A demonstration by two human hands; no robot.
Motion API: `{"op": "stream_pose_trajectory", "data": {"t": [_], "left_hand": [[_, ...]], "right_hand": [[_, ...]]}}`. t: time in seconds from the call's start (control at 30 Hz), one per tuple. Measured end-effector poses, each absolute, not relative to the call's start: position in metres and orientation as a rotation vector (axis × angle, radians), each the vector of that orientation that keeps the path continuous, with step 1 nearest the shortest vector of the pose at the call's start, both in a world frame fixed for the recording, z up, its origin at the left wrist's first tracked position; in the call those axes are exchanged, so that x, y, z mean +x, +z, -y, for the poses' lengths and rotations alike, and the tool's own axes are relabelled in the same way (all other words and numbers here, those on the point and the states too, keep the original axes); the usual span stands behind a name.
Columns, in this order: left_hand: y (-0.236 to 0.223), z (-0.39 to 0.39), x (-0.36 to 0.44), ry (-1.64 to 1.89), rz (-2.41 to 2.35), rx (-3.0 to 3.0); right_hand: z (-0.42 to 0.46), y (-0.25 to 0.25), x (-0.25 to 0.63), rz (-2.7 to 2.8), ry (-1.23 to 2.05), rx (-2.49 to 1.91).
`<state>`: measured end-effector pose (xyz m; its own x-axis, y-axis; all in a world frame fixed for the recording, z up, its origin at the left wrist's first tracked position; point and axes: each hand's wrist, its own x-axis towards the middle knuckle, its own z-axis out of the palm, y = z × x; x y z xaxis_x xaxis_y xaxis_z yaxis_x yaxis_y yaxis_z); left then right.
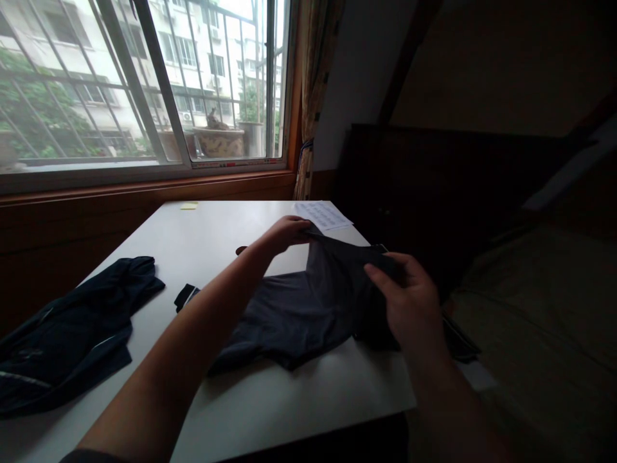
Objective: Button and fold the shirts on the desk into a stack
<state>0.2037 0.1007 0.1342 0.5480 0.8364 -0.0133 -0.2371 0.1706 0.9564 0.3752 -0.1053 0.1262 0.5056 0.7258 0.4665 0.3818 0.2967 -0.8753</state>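
Observation:
A dark grey-blue garment (294, 315) lies across the white table (308, 399), its right part lifted off the surface; which kind of garment it is I cannot tell. My left hand (289, 233) pinches an upper edge of the raised cloth. Gripped by my right hand (407, 289) is another stretch of that edge, thumb on the near side. Between the two hands the fabric hangs in a fold. A dark cuff with a white stripe (186, 297) shows at the garment's left end, partly behind my left forearm.
Another dark navy garment (72, 334) with white piping lies on the table's left side. Printed paper sheets (322, 215) rest at the far right corner, a yellow note (189, 206) at the far left. A small brown object (241, 250) sits behind my left forearm. A barred window stands beyond.

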Motion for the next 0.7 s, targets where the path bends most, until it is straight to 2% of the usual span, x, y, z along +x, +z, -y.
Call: {"op": "stream_pose_trajectory", "data": {"t": [0.17, 0.33, 0.43, 0.57, 0.7], "left_hand": [[0.156, -0.1, 0.112, 0.907, -0.837, 1.369], [0.157, -0.086, 0.015, 0.89, -1.063, 1.555], [0.135, -0.079, -0.031, 0.767, -1.196, 1.534], [0.079, -0.075, -0.07, 0.68, -1.43, 1.606], [0.038, -0.073, -0.083, 0.743, -1.64, 1.807]], "right_hand": [[0.114, 0.138, 0.274, 1.651, 0.159, -1.043], [0.109, 0.109, 0.184, 2.035, 0.07, -0.73], [0.106, 0.072, 0.134, 2.276, 0.012, -0.671], [0.107, 0.027, 0.096, 2.468, 0.077, -0.673], [0.106, 0.023, 0.118, 2.448, 0.284, -0.655]]}}
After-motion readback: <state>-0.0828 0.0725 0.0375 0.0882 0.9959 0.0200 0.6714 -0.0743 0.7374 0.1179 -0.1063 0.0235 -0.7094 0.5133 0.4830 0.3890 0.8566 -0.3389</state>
